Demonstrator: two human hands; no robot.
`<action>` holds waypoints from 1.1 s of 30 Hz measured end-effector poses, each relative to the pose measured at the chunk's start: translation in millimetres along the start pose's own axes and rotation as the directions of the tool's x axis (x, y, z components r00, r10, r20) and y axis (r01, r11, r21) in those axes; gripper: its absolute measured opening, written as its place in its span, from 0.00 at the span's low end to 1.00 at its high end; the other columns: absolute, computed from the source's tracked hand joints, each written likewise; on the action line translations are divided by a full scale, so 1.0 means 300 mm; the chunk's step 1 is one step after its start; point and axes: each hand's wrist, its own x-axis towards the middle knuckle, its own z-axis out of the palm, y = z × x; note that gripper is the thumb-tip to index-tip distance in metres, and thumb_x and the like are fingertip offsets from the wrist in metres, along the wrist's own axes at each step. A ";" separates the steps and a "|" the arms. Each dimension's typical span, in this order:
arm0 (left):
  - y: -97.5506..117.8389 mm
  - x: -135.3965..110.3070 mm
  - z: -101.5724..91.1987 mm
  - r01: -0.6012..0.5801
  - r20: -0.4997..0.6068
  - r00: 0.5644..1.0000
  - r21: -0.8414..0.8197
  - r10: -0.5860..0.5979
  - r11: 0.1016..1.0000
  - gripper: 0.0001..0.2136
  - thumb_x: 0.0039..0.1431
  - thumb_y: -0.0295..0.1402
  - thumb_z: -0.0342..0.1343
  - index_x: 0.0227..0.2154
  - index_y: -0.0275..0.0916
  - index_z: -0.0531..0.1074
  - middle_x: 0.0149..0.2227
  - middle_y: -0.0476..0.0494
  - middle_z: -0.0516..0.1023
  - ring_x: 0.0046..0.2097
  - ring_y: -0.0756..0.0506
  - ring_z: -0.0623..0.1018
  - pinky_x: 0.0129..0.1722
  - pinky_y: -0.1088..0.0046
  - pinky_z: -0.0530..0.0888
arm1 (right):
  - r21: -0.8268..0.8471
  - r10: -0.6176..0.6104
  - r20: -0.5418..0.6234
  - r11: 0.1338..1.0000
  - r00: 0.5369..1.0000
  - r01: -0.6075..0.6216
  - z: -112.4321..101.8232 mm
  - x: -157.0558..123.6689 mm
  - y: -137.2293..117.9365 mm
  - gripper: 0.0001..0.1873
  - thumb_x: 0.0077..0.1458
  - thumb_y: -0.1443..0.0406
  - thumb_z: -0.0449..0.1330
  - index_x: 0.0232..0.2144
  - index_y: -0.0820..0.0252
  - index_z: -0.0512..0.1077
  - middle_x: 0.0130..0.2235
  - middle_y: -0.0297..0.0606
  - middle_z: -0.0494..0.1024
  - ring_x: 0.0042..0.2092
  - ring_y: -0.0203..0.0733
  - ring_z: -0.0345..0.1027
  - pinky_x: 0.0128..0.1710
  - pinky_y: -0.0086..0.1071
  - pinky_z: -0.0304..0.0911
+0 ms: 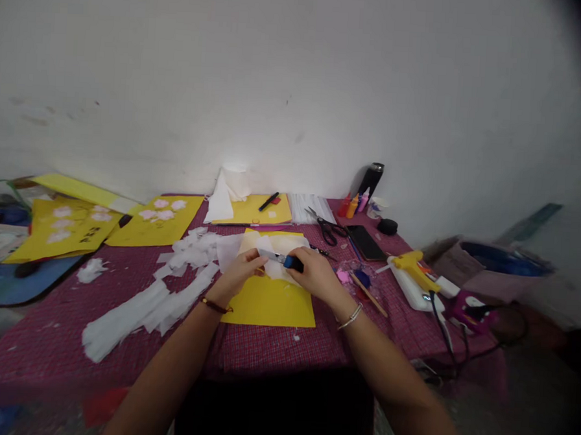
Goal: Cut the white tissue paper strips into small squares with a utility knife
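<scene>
My right hand [316, 275] is closed round a small cutter with a blue-black handle [292, 263], its blade pointing left. My left hand [241, 272] pinches a piece of white tissue paper [275, 267] right at the blade. Both hands hover over a yellow sheet [271, 301] lying on the maroon checked cloth [264, 346].
Torn white tissue strips [139, 310] trail to the left. Yellow sheets with pink flowers [158, 218] lie at the back left. Black scissors [329, 227], a phone [366, 242], small paint bottles [353, 205], a dark flask [371, 180] and a yellow glue gun [411, 264] sit to the right.
</scene>
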 end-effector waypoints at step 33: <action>0.016 0.005 0.025 -0.042 -0.222 0.975 -0.058 0.028 0.997 0.09 0.46 0.35 0.61 0.27 0.34 0.74 0.25 0.48 0.74 0.27 0.51 0.72 0.29 0.75 0.72 | -0.099 0.077 0.045 0.992 0.996 -0.072 0.019 0.002 -0.018 0.10 0.54 0.66 0.61 0.40 0.59 0.70 0.40 0.41 0.77 0.41 0.44 0.70 0.39 0.32 0.59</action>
